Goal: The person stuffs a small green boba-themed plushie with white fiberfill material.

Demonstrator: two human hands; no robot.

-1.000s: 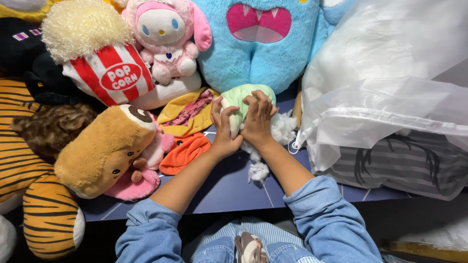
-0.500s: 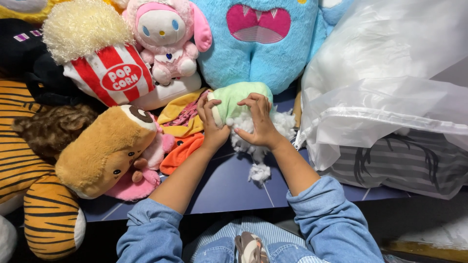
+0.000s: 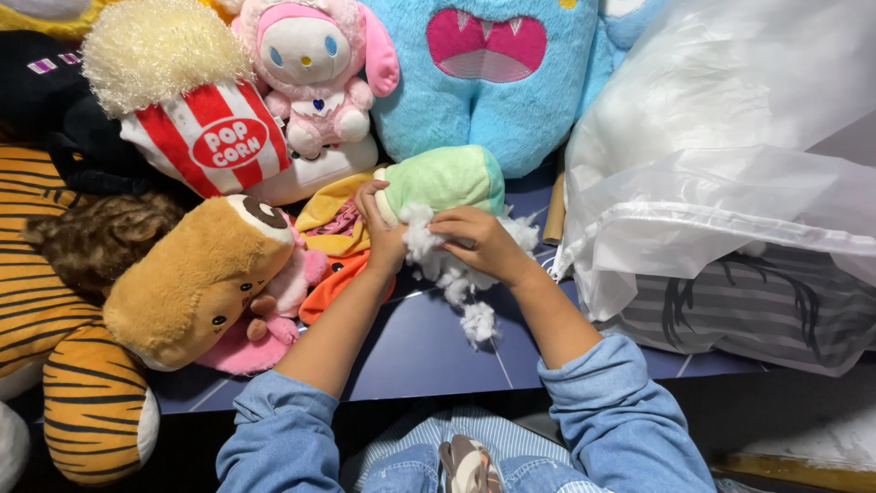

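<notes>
Hands meet at the open end of a small green plush toy (image 3: 444, 179), which lies on the dark blue tabletop (image 3: 415, 347) just below the big blue monster plush (image 3: 493, 82). The left hand (image 3: 381, 228) is curled around the left edge of the green toy, fingers bent over the rim of its opening and thumb underneath, so it grips the fabric rather than lying flat. The right hand (image 3: 474, 242) sits just below the green toy with its fingers drawn close together, pinching a clump of white stuffing (image 3: 422, 239) at the opening; the fingertips press into the fluff and the hand is nearly closed on it. More white stuffing trails down from the green toy onto the tabletop, with a loose tuft (image 3: 477, 321) lying apart below the right hand.

Left of the green toy lie a yellow and orange plush (image 3: 336, 239), partly under the left wrist, and further left a tan bear-like plush (image 3: 196, 278). Above and left of the green toy stand a red-and-white striped popcorn plush (image 3: 205, 132) and a pink rabbit plush (image 3: 315, 68). Right of the green toy a large clear plastic bag (image 3: 730, 164) rests over a grey striped cushion (image 3: 757, 306)
</notes>
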